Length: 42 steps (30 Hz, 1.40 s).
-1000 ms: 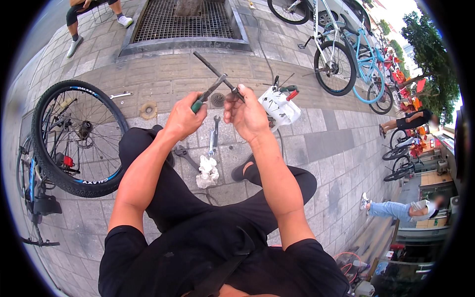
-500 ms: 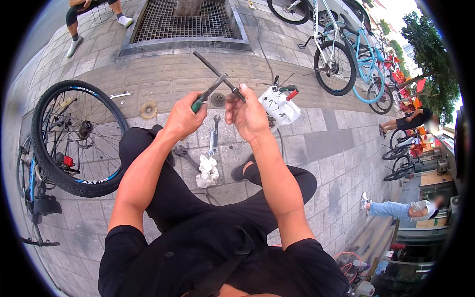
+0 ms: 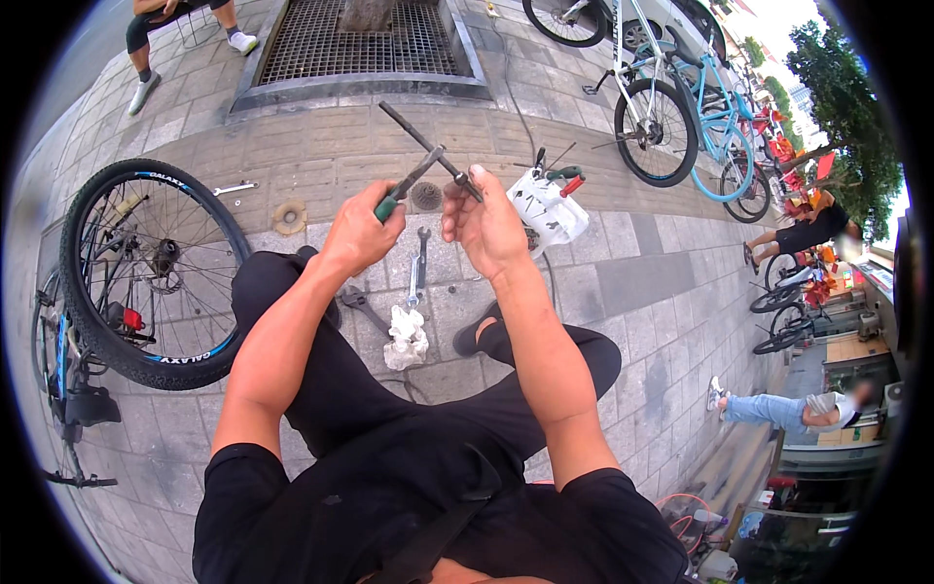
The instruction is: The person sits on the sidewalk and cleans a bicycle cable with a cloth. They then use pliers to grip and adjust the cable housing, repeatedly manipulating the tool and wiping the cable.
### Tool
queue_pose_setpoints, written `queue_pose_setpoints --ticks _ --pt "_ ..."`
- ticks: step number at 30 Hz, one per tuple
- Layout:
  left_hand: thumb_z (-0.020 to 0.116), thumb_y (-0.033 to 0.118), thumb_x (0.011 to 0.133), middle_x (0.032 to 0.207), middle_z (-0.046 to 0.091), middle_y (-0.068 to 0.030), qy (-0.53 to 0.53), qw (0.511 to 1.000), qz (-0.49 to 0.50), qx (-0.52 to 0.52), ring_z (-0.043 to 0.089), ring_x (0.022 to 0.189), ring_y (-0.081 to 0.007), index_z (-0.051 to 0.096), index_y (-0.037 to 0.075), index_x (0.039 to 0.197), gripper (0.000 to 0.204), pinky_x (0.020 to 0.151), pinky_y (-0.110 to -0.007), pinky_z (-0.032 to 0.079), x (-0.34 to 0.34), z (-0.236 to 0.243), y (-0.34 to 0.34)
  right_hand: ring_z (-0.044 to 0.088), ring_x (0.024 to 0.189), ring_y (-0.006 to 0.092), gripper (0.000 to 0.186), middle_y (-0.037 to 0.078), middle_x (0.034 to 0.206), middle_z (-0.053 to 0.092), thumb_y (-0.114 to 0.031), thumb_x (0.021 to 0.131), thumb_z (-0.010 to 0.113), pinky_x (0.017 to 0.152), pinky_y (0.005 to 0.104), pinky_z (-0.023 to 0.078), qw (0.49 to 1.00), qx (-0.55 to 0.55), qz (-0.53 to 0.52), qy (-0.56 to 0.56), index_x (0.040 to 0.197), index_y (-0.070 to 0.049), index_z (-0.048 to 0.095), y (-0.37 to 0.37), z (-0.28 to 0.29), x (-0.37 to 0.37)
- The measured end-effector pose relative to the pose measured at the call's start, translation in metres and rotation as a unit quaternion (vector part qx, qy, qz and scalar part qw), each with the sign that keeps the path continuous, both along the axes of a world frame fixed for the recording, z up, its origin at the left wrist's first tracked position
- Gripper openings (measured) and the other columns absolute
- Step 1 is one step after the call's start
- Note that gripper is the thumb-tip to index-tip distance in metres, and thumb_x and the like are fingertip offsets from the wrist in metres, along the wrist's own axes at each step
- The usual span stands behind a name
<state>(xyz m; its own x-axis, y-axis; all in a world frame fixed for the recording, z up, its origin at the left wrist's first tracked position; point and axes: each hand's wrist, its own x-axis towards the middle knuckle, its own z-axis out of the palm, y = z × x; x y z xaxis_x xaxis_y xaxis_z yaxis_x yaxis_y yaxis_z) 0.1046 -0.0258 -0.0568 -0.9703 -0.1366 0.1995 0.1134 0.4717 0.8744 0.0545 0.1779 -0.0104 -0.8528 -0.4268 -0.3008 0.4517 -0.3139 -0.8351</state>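
My left hand is closed round the green handle of a metal tool, whose end meets a thin dark rod. My right hand grips the rod's lower end near a dark fitting, fingers curled. Below my hands lie wrenches, a larger dark wrench and a crumpled white rag. A round cassette sits on the paving just beyond, and a white bag with several tools on it lies right of my right hand.
A bicycle wheel and a bicycle lie at my left, near a small wrench. A tree grate and a seated person are beyond. Parked bicycles line the right, with two more people there.
My hands and tools hold nearly the same position. The person in black at the far right has shifted posture slightly.
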Motion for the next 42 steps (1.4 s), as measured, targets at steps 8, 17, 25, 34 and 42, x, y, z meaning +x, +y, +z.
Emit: queue_pose_setpoints --ticks 8,17,25,34,42 --pt "0.069 0.017 0.092 0.090 0.071 -0.0195 0.010 1.000 -0.004 -0.013 0.070 0.085 -0.0381 0.065 0.004 0.115 0.027 0.078 -0.043 0.053 -0.003 -0.005 0.000 0.061 0.072 0.0172 0.023 0.006 0.082 0.063 -0.027 0.097 0.067 0.067 0.0319 0.050 0.978 0.029 -0.126 0.165 0.098 -0.004 0.064 -0.018 0.001 0.007" --pt "0.068 0.016 0.092 0.090 0.070 -0.0202 0.014 1.000 0.005 -0.008 0.069 0.085 -0.0385 0.065 0.005 0.115 0.026 0.077 -0.043 0.053 -0.004 -0.005 0.001 0.062 0.071 0.0196 0.041 0.008 0.083 0.064 -0.042 0.102 0.058 0.067 0.0344 0.050 0.999 0.006 -0.040 0.023 0.099 -0.002 0.065 -0.004 0.003 0.002" --pt "0.069 0.016 0.090 0.097 0.070 -0.0212 0.004 1.000 -0.009 -0.022 0.068 0.093 -0.0412 0.064 0.005 0.117 0.029 0.081 -0.045 0.052 -0.002 -0.004 0.002 0.062 0.077 0.0171 0.024 0.008 0.088 0.065 -0.018 0.098 0.065 0.070 0.0319 0.051 0.978 0.012 -0.105 0.178 0.113 0.000 0.059 -0.006 -0.008 0.004" --pt "0.068 0.015 0.090 0.097 0.070 -0.0227 0.013 1.000 -0.008 -0.003 0.066 0.095 -0.0443 0.064 0.004 0.118 0.030 0.082 -0.047 0.052 -0.001 0.004 0.004 0.066 0.067 0.0234 0.044 0.009 0.082 0.067 -0.046 0.104 0.054 0.064 0.0378 0.054 0.998 0.015 -0.033 0.046 0.096 -0.004 0.063 0.006 0.000 0.005" --pt "0.066 0.013 0.090 0.103 0.070 -0.0252 0.031 0.999 -0.018 -0.009 0.067 0.097 -0.0456 0.065 0.001 0.120 0.033 0.086 -0.043 0.053 -0.021 -0.003 0.024 0.065 0.072 0.0155 0.028 0.006 0.084 0.064 -0.019 0.093 0.072 0.063 0.0303 0.053 0.979 0.015 -0.118 0.163 0.113 -0.004 0.059 0.012 0.003 -0.002"
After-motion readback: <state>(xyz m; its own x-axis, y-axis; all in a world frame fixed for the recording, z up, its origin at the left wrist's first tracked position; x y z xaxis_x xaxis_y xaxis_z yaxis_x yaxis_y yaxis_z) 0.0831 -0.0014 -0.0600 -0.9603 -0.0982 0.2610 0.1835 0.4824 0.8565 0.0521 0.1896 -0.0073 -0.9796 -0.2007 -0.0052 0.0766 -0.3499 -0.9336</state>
